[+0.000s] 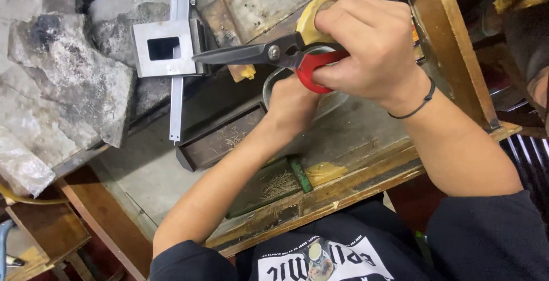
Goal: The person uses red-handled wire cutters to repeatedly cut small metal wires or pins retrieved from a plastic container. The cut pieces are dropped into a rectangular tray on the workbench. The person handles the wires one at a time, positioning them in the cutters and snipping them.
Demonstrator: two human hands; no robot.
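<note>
Right hand: closed around the red handles of a pair of scissors. Dark blades shut or nearly so, pointing left, roughly level, above the table. The same hand also has hold of a roll of yellowish tape, which shows above the scissor pivot, behind the fingers. A thin dark cord sits on that wrist.

Left hand: just below the right hand, back of the hand toward the camera, fingers curled under. It rests at the rim of a round metal container; cannot tell what, if anything, it grips.

Surroundings: a metal square block with a rectangular cut-out lies across a long steel rule, just left of the blade tips. A shallow dark tray with a few straw-like bits sits beside the left forearm. A green-edged tray lies nearer the table's front edge, next to a yellow scrap. Grey rough stone slab at far left.
</note>
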